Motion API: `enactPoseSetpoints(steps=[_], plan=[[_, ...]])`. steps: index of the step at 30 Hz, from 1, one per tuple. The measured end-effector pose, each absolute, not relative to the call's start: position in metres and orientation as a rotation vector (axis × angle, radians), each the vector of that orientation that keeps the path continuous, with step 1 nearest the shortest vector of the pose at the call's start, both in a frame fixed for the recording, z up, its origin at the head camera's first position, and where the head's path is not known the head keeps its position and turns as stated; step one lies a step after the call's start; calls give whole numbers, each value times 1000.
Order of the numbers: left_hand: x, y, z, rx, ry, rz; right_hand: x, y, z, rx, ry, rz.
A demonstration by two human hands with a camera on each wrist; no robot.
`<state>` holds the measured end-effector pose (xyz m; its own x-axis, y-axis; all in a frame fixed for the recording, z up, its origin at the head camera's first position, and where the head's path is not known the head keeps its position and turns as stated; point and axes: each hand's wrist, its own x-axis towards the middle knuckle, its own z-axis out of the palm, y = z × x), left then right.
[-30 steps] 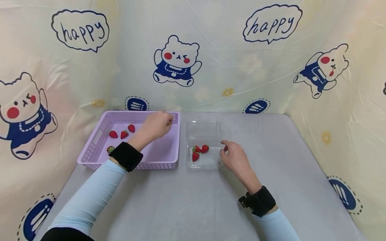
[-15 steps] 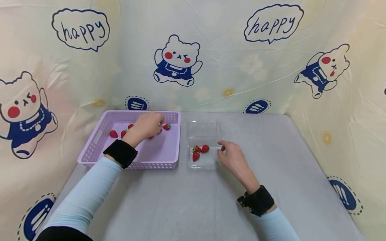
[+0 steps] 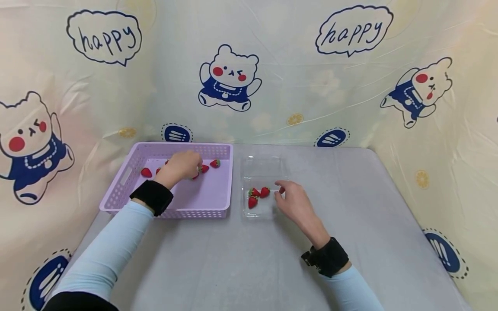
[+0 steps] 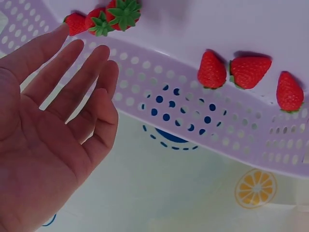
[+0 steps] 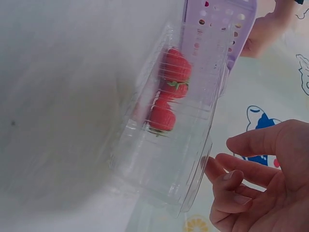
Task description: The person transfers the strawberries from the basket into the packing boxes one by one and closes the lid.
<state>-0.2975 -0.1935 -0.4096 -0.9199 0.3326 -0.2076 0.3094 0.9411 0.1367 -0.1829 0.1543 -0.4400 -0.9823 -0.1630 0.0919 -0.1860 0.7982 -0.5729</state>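
My left hand (image 3: 180, 167) is over the purple basket (image 3: 208, 198), fingers loosely bent. In the left wrist view nothing lies between those fingers (image 4: 70, 92). Strawberries rest in the basket: one at right (image 3: 215, 163), another just beside it (image 3: 204, 168), and one at left (image 3: 146, 172); others are partly hidden by the hand. A clear plastic box (image 3: 262, 211) with its lid raised holds three strawberries, one of them at right (image 3: 265, 192). At the box's right side is my right hand (image 3: 297, 204), fingers relaxed; in the right wrist view a fingertip seems to touch the box rim.
The basket and the box stand side by side on a grey covered table (image 3: 241, 259). Behind and at both sides hangs a printed curtain (image 3: 288, 73) with cartoon bears. Each wrist wears a black band (image 3: 152, 197).
My left hand has moved left and slightly down over the basket, uncovering strawberries on its right. My right hand has shifted a little left, closer to the box.
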Motion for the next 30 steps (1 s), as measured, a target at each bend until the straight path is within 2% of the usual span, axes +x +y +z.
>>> enactPoseSetpoints(steps=[30], plan=[[-301, -202, -424, 442, 2763, 104, -183, 148, -441, 304, -2931, 987]])
